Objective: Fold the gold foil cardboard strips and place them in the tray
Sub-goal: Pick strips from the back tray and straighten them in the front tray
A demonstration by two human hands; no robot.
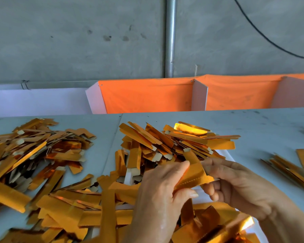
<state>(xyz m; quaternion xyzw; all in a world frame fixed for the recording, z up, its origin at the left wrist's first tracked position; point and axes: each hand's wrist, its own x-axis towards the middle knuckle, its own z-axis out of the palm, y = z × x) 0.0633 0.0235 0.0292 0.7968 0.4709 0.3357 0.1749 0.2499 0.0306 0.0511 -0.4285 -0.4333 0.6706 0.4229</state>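
a gold foil cardboard strip (191,174) is held up between both hands, low in the middle of the view, just above the piled strips. the left hand (161,192) pinches its near end, thumb and fingers curled round it. the right hand (240,185) grips the other end from the right, fingers curled under the strip. the strip is bent along a crease line.

behind the hands a heap of strips (175,142) lies on a white tray (225,154), of which only an edge shows at the right. a larger loose pile (35,155) spreads over the grey table (253,127) at the left and runs down to the near edge. a small bundle of strips (291,169) lies apart at the right. beyond the table stand orange cloth bins (147,97) with white dividers, against a grey wall with a metal pipe (170,37) and a black cable (263,34).
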